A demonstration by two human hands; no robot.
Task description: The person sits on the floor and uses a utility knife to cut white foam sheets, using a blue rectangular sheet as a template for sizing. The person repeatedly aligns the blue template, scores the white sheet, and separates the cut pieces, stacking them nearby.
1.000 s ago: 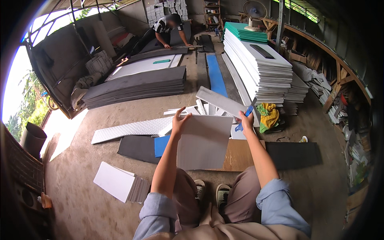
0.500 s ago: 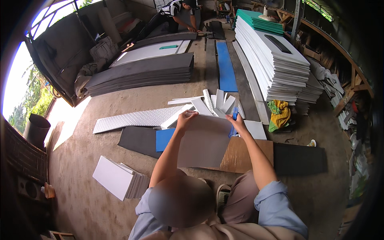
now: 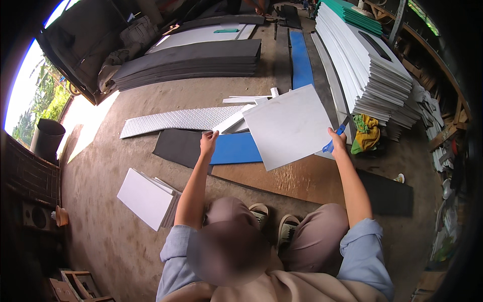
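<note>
My right hand [image 3: 339, 143] is closed around a blue utility knife [image 3: 340, 130] and meets the right edge of a white foam sheet [image 3: 289, 128]. The sheet hangs tilted above the work boards, its left side free. My left hand [image 3: 209, 143] is apart from the sheet, fingers curled together, with nothing visible in them. Beneath lie a blue foam piece [image 3: 235, 149], a brown worn board [image 3: 297, 176] and a dark mat [image 3: 173, 147]. Beyond my left hand are a textured white strip [image 3: 176, 121] and white offcuts [image 3: 246, 99], partly hidden by the sheet.
A small stack of white sheets [image 3: 146, 199] lies at my left. Farther off are a dark foam stack [image 3: 186, 60] and, at right, a tall white stack [image 3: 372, 75] with a yellow-green cloth [image 3: 366, 133] by it. Part of another person [image 3: 259, 9] shows at the top.
My left hand has let go of the sheet and moved left. The sheet has swung up and right with my right hand, uncovering the blue piece and brown board. The view has tipped down.
</note>
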